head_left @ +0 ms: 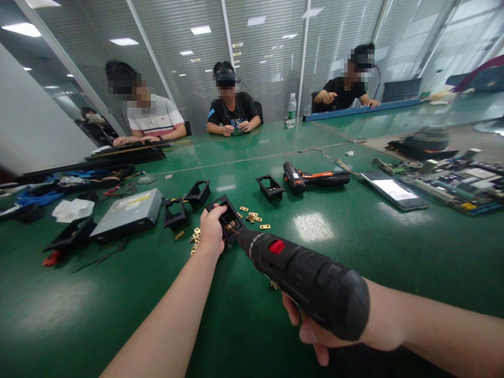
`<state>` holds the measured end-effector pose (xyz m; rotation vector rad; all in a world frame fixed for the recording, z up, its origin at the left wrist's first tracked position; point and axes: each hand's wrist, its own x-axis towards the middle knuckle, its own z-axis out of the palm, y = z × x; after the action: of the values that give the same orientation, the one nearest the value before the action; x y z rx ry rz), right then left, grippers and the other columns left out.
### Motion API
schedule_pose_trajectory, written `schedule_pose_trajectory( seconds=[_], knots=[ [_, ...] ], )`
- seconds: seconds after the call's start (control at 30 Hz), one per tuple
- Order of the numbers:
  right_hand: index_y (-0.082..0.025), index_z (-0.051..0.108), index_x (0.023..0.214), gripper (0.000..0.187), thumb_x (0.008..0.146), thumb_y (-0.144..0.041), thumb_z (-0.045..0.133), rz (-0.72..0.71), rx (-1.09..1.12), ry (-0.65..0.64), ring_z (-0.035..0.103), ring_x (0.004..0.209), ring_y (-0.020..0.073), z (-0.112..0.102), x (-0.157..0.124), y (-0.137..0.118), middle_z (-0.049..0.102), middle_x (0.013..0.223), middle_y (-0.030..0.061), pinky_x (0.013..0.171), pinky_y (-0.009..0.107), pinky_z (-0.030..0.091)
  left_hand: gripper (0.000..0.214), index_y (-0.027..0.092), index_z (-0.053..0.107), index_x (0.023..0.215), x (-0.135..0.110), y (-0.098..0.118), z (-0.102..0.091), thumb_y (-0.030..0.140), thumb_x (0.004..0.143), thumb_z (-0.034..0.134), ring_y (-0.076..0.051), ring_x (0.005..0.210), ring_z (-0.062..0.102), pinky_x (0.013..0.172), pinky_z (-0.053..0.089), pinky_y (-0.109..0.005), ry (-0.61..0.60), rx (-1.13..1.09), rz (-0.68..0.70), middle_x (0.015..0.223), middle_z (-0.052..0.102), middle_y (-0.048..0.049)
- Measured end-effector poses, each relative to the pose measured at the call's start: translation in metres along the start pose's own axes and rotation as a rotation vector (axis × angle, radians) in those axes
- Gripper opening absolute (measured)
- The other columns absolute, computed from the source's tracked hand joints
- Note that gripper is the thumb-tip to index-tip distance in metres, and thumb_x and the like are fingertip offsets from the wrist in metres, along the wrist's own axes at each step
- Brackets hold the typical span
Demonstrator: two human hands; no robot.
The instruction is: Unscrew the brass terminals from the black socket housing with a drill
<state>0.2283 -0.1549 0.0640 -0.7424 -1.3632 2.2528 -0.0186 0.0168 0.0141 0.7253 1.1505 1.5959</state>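
1. Noted right hand [315, 331] closed round black electric screwdriver [311, 283], fingers [319, 353] mostly hidden beneath its body.
2. Traced driver tip into black bracket [232, 212] on green tabletop [354, 247]; could not make out bit or screw.
3. Logged left hand [211, 229] gripping bracket's near edge, fingers curled over the rim.
4. Spotted small brass pieces [254, 216] scattered just beside; some covered by the hand.
5. Recorded second screwdriver [315, 179] and spare bracket [270, 187] farther back.
6. Marked three people seated at far edge, well apart from both hands.
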Motion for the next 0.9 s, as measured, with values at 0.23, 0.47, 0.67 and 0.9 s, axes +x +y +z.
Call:
schedule_pose_trajectory(
  seconds=[0.23,0.47,0.67,0.9],
  knots=[
    [-0.026,0.049,0.162,0.095,0.081,-0.008,0.096,0.005,0.013,-0.014,0.076,0.071,0.0107,-0.0021,0.0018,0.0027,0.073,0.1,0.0002,0.062,0.018,0.063,0.045,0.024,0.058,0.091,-0.0004,-0.0001,-0.0002,0.034,0.057,0.086,-0.025,0.072,0.07,0.071,0.059,-0.04,-0.002,0.009,-0.004,0.076,0.067,0.0014],
    [-0.03,0.035,0.171,0.118,0.076,-0.006,0.1,0.003,0.042,-0.018,0.077,0.071,0.012,-0.0016,-0.0013,0.0026,0.074,0.098,-0.0007,0.062,0.019,0.064,0.047,0.024,0.057,0.091,-0.0005,-0.0004,0.0002,0.035,0.056,0.086,-0.024,0.071,0.069,0.071,0.059,-0.04,-0.006,0.019,-0.004,0.076,0.067,0.0012],
    [-0.026,0.047,0.163,0.1,0.078,-0.001,0.094,-0.037,0.018,-0.032,0.076,0.072,0.0098,-0.0016,0.0003,0.0016,0.072,0.109,0.0035,0.06,0.017,0.062,0.047,0.024,0.058,0.091,-0.0014,0.0008,0.0003,0.035,0.057,0.087,-0.024,0.073,0.069,0.074,0.058,-0.04,0.003,0.013,0.004,0.076,0.065,0.0018],
    [-0.024,0.055,0.158,0.092,0.078,-0.002,0.095,0.007,-0.006,-0.041,0.077,0.073,0.0107,-0.0033,0.0015,0.0018,0.072,0.102,0.0008,0.065,0.019,0.065,0.048,0.024,0.057,0.091,-0.0019,0.0016,0.0004,0.036,0.056,0.087,-0.024,0.073,0.068,0.073,0.056,-0.039,-0.001,0.022,-0.003,0.077,0.065,0.0012]
  ],
)
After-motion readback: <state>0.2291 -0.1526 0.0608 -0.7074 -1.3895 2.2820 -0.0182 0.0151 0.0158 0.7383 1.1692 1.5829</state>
